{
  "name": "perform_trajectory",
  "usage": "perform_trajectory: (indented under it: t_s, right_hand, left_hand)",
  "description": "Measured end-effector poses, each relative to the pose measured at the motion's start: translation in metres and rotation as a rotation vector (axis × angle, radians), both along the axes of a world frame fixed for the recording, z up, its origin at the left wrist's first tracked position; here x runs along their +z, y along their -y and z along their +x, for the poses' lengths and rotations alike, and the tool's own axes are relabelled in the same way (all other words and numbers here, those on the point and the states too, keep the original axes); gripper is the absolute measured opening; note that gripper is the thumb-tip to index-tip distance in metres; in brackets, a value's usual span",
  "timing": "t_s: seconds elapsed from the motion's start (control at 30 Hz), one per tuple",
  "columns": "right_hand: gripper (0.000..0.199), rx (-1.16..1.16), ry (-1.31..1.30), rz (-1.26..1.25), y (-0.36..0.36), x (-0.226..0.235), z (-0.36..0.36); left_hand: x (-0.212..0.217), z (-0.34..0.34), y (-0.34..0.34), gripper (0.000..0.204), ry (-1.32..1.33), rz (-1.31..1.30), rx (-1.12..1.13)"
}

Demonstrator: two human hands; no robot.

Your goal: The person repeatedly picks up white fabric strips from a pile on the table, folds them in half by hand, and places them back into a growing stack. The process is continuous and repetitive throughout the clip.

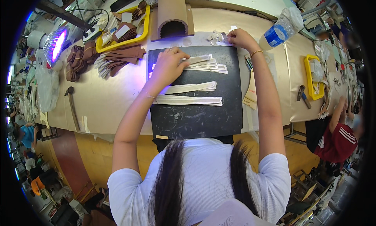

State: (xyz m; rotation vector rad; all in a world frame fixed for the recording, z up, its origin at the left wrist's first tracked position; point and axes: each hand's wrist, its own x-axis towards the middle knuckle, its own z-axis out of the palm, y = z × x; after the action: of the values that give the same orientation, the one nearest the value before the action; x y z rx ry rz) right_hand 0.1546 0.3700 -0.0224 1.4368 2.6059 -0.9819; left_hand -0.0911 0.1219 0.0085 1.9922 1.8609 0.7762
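My left hand (169,66) is at the far left of the black mat (196,122), its fingers closed over the end of a pale strip (200,58) in a fanned bundle. Two more bundles of white strips lie below it: a middle bundle (192,87) and a nearer bundle (190,100). Past the mat's far right corner, my right hand (242,40) pinches among small pale and silvery tabs (215,38). Its fingertips seem closed on one tab, though they partly hide it.
A yellow tray (145,28) of brown and white pieces stands far left, beside brown strips (124,55) and a lit lamp (56,46). A curved brown form (171,10) rises behind the mat. Hammers (70,100) and a water bottle (276,34) flank the work area.
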Motion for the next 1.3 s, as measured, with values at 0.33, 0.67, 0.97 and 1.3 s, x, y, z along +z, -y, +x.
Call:
perform_trajectory:
  t_s: [0.33, 0.67, 0.97, 1.3]
  right_hand:
    - [0.023, 0.017, -0.215, 0.116, 0.045, 0.041, -0.002]
    - [0.026, -0.155, -0.295, 0.124, 0.068, 0.042, 0.033]
    - [0.027, -0.226, -0.375, 0.139, 0.079, 0.037, 0.034]
    - [0.024, -0.291, -0.597, 0.056, 0.142, 0.052, 0.03]
  left_hand:
    - [0.009, 0.044, -0.089, 0.034, 0.262, 0.184, -0.027]
    - [0.001, 0.058, -0.149, 0.027, 0.85, -0.28, -0.103]
    - [-0.012, 0.049, -0.162, 0.022, 0.906, -0.417, -0.118]
    - [-0.032, 0.036, -0.129, 0.035, 0.176, 0.19, -0.089]
